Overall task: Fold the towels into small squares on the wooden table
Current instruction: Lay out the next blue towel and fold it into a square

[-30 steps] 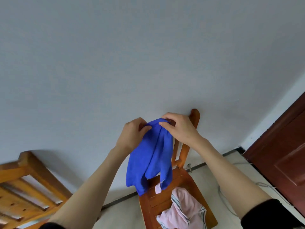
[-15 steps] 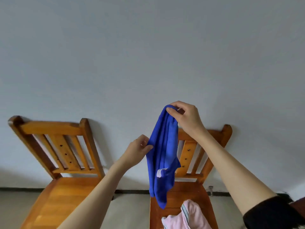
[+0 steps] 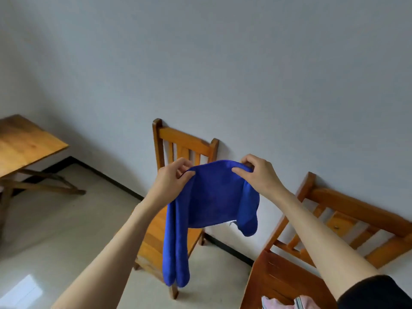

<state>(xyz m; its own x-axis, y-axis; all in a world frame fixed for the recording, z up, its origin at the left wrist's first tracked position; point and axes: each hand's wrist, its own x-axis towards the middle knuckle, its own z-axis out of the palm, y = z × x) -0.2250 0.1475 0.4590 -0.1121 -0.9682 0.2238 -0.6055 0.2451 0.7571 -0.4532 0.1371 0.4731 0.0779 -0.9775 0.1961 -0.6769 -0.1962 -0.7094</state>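
Between the two hands, in mid-air, a blue towel (image 3: 209,204) hangs from its top edge. The left hand (image 3: 171,177) pinches one upper corner with fingers curled; the right hand (image 3: 258,175) pinches the other likewise. Behind the fingers stands a wooden chair (image 3: 182,143); far left of them is the worktop (image 3: 26,141), well apart from the towel.
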